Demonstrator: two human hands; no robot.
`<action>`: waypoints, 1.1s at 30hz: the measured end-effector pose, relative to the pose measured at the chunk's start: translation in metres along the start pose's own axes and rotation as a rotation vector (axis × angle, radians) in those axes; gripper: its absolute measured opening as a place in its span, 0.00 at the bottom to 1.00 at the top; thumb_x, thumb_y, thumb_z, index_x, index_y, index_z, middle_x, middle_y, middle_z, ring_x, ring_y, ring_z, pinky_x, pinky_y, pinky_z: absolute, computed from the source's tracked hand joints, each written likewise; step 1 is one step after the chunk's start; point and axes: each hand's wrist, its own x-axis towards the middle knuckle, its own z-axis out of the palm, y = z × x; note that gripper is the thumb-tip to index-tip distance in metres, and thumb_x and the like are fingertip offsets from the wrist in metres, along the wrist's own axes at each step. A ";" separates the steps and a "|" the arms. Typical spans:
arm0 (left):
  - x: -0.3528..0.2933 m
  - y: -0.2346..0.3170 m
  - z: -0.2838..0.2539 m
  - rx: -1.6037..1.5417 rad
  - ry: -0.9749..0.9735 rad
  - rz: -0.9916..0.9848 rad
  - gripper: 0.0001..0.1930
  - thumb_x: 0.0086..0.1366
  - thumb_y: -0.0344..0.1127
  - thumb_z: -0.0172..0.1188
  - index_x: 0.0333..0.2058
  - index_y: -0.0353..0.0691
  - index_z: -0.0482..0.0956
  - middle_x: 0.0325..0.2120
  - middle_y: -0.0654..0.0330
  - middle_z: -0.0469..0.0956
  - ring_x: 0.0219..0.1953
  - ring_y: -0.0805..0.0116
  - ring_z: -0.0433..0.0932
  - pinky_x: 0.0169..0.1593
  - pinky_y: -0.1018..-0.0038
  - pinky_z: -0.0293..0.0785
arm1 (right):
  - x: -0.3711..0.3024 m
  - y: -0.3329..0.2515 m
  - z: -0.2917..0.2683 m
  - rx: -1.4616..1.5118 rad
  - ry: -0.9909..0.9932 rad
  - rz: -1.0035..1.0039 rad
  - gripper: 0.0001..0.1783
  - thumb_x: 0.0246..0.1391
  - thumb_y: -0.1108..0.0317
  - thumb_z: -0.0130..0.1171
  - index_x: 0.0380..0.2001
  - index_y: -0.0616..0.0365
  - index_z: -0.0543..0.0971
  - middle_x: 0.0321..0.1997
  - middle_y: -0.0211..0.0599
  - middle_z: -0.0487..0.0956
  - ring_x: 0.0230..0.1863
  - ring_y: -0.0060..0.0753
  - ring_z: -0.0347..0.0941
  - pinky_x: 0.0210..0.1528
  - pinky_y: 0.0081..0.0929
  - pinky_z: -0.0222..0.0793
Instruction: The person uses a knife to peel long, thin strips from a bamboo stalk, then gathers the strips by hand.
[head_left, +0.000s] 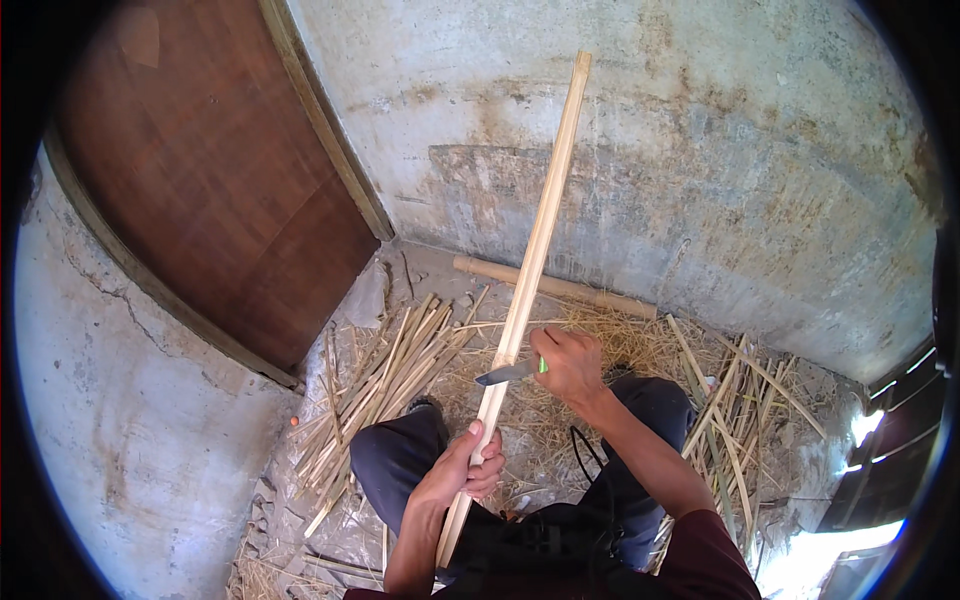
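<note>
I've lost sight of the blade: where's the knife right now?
In the head view, the knife is centre frame in the right hand, its blade against the long bamboo strip, above the left hand.

Door (220,190) left — sticks (390,370) below it.

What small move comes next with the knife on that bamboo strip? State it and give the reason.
Probably push the green-handled knife along the long pale bamboo strip, away from the body: the right hand has its blade against the strip's edge, while the left hand grips lower down.
</note>
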 end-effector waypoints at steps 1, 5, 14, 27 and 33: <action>0.001 0.000 0.000 0.001 -0.003 0.001 0.30 0.79 0.70 0.41 0.31 0.48 0.63 0.14 0.75 0.51 0.12 0.83 0.49 0.17 0.80 0.46 | -0.001 0.004 0.003 0.043 -0.027 -0.013 0.08 0.43 0.71 0.66 0.26 0.54 0.76 0.22 0.36 0.74 0.21 0.45 0.76 0.26 0.41 0.71; 0.002 -0.001 -0.004 0.060 0.038 0.015 0.29 0.80 0.68 0.42 0.32 0.48 0.64 0.14 0.74 0.51 0.11 0.82 0.49 0.17 0.79 0.46 | -0.003 0.012 0.012 0.509 -0.263 -0.036 0.06 0.44 0.71 0.63 0.29 0.57 0.80 0.24 0.45 0.81 0.25 0.54 0.79 0.30 0.49 0.72; 0.002 -0.010 -0.010 0.049 0.062 -0.009 0.29 0.80 0.68 0.41 0.31 0.47 0.63 0.14 0.74 0.52 0.11 0.82 0.49 0.17 0.79 0.45 | 0.000 0.013 0.004 0.238 -0.206 0.059 0.07 0.46 0.71 0.62 0.32 0.55 0.83 0.26 0.44 0.83 0.28 0.54 0.82 0.31 0.51 0.74; -0.008 -0.008 -0.002 0.168 0.005 -0.017 0.30 0.80 0.69 0.39 0.31 0.48 0.62 0.15 0.74 0.50 0.13 0.82 0.48 0.18 0.78 0.46 | -0.001 0.018 0.004 0.072 -0.117 -0.092 0.07 0.44 0.69 0.64 0.30 0.52 0.83 0.25 0.36 0.82 0.25 0.46 0.82 0.25 0.43 0.75; -0.016 -0.006 -0.004 0.174 0.027 -0.028 0.30 0.80 0.68 0.40 0.31 0.48 0.61 0.15 0.74 0.50 0.13 0.81 0.49 0.18 0.78 0.47 | 0.004 0.023 0.003 -0.021 -0.038 0.010 0.05 0.45 0.69 0.64 0.29 0.53 0.82 0.24 0.38 0.80 0.23 0.47 0.81 0.22 0.44 0.72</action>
